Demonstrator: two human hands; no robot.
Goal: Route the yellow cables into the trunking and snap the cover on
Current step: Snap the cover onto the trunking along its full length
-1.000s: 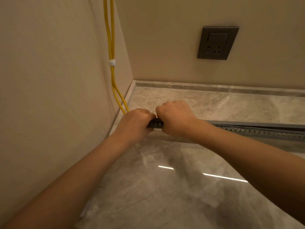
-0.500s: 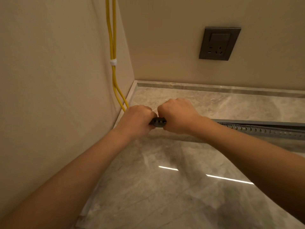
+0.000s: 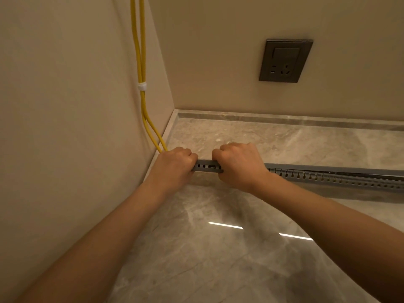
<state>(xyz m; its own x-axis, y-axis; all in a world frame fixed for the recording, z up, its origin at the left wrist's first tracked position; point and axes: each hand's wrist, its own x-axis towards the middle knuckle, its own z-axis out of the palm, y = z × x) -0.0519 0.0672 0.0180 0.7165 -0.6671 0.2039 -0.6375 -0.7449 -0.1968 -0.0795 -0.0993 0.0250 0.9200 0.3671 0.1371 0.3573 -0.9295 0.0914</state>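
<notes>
Two yellow cables (image 3: 142,101) down the left wall, one white tie (image 3: 142,86), one grey trunking (image 3: 207,168) on the floor, left hand (image 3: 172,169) and right hand (image 3: 240,166) side by side, fingers (image 3: 192,157) curled tight round its wall end, one socket (image 3: 285,60) beyond

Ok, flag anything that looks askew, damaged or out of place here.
Nothing looks damaged or spilled. One oddity: the grey trunking lies out across the floor, well clear of the back skirting. The yellow cables hang neatly down the left wall, bound by a white tie.

Beige walls (image 3: 65,106), glossy marble floor (image 3: 218,259)
</notes>
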